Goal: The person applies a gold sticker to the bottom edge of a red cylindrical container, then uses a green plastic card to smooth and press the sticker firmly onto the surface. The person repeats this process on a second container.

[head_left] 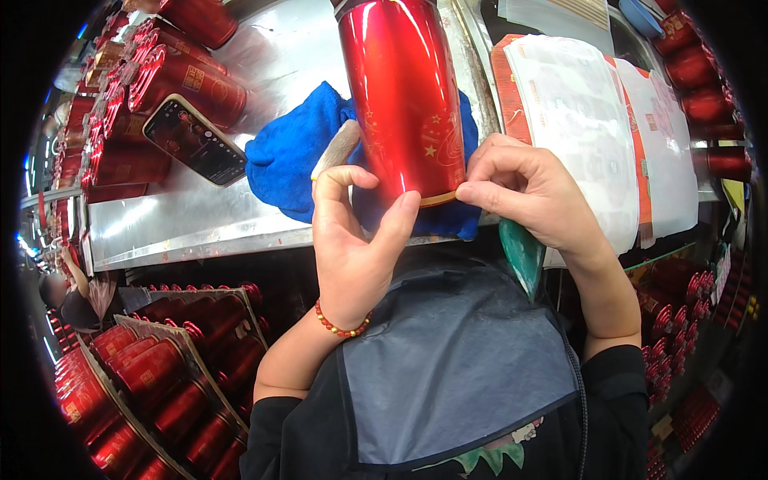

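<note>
A shiny red metal flask (404, 96) with gold stars and line patterns lies on a bundled blue cloth (292, 152), its near end toward me. A gold band (438, 198) runs along that near edge. My left hand (352, 240) cradles the flask's near left side, thumb at the edge and fingers curled; a pale cover (340, 148) wraps one finger. At the near right edge, my right hand (528, 188) has thumb and index finger pinched against the band; anything between them is too small to make out. A green pointed scraper-like piece (522, 258) sticks out below the right palm.
Stacks of white printed sheets (572, 120) lie right of the flask. On the left, a phone (194, 140) leans against rows of red flasks (188, 88). The metal table's edge (200, 254) runs in front. Racks of flasks (160, 376) stand below; another person (80, 300) is far left.
</note>
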The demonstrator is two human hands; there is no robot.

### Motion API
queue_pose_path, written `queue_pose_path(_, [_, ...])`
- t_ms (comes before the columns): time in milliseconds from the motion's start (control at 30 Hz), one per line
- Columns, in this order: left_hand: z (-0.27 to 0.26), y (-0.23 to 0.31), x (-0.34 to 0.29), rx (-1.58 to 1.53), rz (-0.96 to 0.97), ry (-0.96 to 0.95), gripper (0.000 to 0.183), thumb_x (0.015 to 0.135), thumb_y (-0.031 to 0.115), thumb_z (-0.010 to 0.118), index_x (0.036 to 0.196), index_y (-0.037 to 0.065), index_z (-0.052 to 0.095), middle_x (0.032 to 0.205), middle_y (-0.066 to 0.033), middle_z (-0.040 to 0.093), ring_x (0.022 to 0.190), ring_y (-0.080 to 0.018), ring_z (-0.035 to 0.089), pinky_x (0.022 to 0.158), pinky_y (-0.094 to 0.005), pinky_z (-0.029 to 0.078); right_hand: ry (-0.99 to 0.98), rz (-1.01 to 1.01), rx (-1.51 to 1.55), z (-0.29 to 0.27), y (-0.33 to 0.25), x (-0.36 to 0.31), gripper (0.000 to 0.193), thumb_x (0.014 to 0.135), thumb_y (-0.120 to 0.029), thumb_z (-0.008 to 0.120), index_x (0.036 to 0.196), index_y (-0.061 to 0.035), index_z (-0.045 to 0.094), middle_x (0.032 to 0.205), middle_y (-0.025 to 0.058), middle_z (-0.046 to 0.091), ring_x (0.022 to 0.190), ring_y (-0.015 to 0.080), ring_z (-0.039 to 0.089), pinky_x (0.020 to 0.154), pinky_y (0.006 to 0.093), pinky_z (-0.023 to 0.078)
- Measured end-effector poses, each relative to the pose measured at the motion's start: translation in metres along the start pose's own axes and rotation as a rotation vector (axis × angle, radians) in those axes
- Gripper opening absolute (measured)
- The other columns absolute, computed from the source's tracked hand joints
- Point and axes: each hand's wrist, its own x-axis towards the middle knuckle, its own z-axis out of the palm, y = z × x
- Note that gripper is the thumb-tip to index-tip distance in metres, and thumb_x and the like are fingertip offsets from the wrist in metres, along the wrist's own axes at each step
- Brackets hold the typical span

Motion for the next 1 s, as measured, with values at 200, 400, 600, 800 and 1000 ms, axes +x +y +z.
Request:
queue_pose_path(200, [0.001, -0.004, 0.001, -0.010, 0.013, 0.000, 0.036, 0.091, 0.002, 0.074, 0.110, 0.005, 0.044, 0.119, -0.0076, 0.045, 0.116, -0.0140, 0.050, 0.101, -0.0298, 0.044, -0.011, 0.004, 0.032, -0.001, 0.002, 0.001, 0.012, 0.093, -0.009, 0.075, 0.086, -0.0010, 0.070, 0.093, -0.0003, 0.058, 0.076, 0.0040, 0.052, 0.068, 0.0208, 0.040])
queue_pose_path(400, [0.003, -0.003, 0.001, -0.039, 0.014, -0.007, 0.038, 0.091, 0.001, 0.074, 0.111, 0.005, 0.043, 0.119, -0.0076, 0.046, 0.115, -0.0141, 0.051, 0.102, -0.0295, 0.044, -0.030, 0.041, 0.086, -0.004, 0.002, 0.000, 0.012, 0.093, -0.009, 0.074, 0.086, -0.0010, 0.070, 0.095, 0.0002, 0.059, 0.078, 0.0043, 0.052, 0.069, 0.0208, 0.041])
queue_pose_path(600, [0.006, 0.000, 0.001, -0.067, -0.001, 0.011, 0.038, 0.091, 0.000, 0.073, 0.112, 0.005, 0.042, 0.118, -0.0081, 0.048, 0.114, -0.0143, 0.053, 0.101, -0.0295, 0.044, -0.009, 0.036, 0.081, -0.005, 0.005, -0.001, 0.011, 0.093, -0.008, 0.074, 0.087, -0.0001, 0.070, 0.095, 0.0006, 0.060, 0.078, 0.0045, 0.053, 0.069, 0.0208, 0.041])
queue_pose_path(800, [0.004, 0.000, -0.001, 0.001, 0.011, 0.013, 0.038, 0.092, 0.001, 0.073, 0.112, 0.005, 0.041, 0.117, -0.0077, 0.048, 0.114, -0.0137, 0.052, 0.101, -0.0290, 0.043, 0.001, 0.024, 0.038, -0.004, 0.007, 0.000, 0.011, 0.093, -0.007, 0.074, 0.087, -0.0002, 0.070, 0.095, 0.0001, 0.059, 0.078, 0.0046, 0.053, 0.069, 0.0209, 0.042])
queue_pose_path(1000, [-0.007, -0.017, 0.000, 0.313, 0.275, 0.028, 0.055, 0.088, 0.020, 0.082, 0.123, 0.004, 0.043, 0.138, -0.0177, 0.047, 0.120, -0.0246, 0.051, 0.109, -0.0376, 0.039, -0.003, 0.057, 0.029, -0.003, 0.005, 0.002, 0.012, 0.093, -0.008, 0.075, 0.085, -0.0005, 0.069, 0.093, -0.0006, 0.058, 0.078, 0.0046, 0.053, 0.069, 0.0216, 0.042])
